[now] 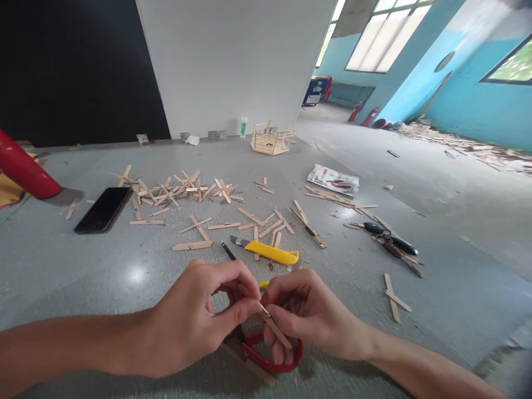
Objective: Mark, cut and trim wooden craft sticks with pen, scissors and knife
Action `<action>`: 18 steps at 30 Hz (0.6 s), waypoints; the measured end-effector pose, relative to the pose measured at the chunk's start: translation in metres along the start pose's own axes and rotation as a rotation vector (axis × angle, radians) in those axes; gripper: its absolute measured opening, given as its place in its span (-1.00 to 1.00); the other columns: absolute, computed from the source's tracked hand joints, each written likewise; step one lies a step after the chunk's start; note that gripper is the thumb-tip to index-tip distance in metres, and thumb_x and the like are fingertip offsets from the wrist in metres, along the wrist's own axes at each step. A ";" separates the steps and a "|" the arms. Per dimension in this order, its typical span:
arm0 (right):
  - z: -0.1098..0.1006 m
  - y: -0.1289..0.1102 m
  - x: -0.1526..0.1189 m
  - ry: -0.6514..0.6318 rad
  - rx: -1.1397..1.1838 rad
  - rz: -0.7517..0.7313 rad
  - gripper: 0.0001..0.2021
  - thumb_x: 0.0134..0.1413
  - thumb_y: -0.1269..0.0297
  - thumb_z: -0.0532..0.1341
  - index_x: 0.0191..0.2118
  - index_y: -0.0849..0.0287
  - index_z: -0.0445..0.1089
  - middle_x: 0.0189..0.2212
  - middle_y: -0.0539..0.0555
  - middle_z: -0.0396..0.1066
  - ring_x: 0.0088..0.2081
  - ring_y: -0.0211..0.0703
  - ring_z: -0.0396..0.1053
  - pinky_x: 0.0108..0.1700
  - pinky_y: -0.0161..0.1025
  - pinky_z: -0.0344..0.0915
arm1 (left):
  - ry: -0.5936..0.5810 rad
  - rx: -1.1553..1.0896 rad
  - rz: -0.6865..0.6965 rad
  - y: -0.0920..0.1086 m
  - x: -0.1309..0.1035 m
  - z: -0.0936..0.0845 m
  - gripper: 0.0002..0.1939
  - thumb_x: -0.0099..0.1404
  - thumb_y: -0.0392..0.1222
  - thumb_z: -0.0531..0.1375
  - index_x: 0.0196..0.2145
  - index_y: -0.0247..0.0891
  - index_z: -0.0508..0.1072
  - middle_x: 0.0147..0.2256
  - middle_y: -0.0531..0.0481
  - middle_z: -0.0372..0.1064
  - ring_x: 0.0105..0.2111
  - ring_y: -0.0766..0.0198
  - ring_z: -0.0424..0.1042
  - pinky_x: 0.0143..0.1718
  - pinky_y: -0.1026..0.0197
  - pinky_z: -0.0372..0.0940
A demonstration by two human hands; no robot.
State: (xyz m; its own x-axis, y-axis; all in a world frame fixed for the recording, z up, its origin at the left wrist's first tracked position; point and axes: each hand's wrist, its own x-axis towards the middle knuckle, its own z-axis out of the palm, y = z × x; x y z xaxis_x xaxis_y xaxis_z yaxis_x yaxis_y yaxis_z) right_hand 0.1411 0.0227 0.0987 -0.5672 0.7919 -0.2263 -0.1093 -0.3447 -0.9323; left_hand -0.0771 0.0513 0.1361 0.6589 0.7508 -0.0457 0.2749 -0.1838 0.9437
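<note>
Both hands meet at the lower middle of the view around a small wooden stick (279, 330). My left hand (208, 316) pinches its upper end between thumb and fingertips. Thumb and fingers of my right hand (310, 316) close on the same stick from the right. Under the hands lie red-handled scissors (286, 366), partly hidden, with another wooden stick (260, 372) beside them. Just beyond the fingers rests a yellow utility knife (272, 252), next to a dark pen (228, 251) that is partly covered by my left hand.
Wooden sticks (193, 245) lie scattered beyond the hands. A phone (103, 210) and a red post (29, 166) are at left. Pliers (394, 244), a white packet (333, 180) and tweezers (310, 227) lie right. A stick frame (272, 141) and glue tube (243, 127) stand near the panel.
</note>
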 end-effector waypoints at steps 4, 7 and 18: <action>0.000 0.000 -0.001 0.035 0.012 -0.027 -0.66 0.17 0.01 0.35 -0.27 0.25 0.46 -0.46 0.09 0.58 -0.57 -0.27 0.55 -0.56 -0.45 0.45 | 0.002 0.041 0.003 0.002 -0.001 -0.002 -0.88 0.39 -0.16 0.22 -0.30 -0.23 0.48 -0.40 0.08 0.51 -0.38 0.30 0.48 -0.31 0.29 0.32; 0.003 0.001 -0.001 0.104 -0.098 -0.087 -0.73 0.18 0.09 0.35 -0.26 0.24 0.48 -0.52 0.06 0.55 -0.60 -0.25 0.53 -0.58 -0.44 0.45 | 0.012 0.064 -0.016 0.001 0.000 -0.002 -0.90 0.37 -0.22 0.20 -0.30 -0.24 0.48 -0.41 0.07 0.51 -0.37 0.29 0.47 -0.28 0.29 0.33; 0.004 0.007 0.000 0.374 -0.918 -0.689 -0.95 0.25 0.43 0.28 -0.23 0.19 0.51 -0.43 0.06 0.57 -0.47 -0.24 0.49 -0.40 -0.32 0.43 | -0.063 0.169 -0.060 -0.008 0.003 0.007 -0.70 0.46 -0.10 0.08 -0.22 -0.29 0.56 -0.43 0.02 0.48 -0.46 0.30 0.38 -0.47 0.31 0.16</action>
State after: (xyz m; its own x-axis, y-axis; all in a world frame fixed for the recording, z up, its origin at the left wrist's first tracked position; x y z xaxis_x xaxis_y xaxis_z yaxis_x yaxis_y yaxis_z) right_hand 0.1369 0.0183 0.0932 -0.3297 0.8180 0.4713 0.4112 0.5738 -0.7083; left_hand -0.0724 0.0504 0.1261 0.6788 0.7235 -0.1254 0.4250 -0.2478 0.8706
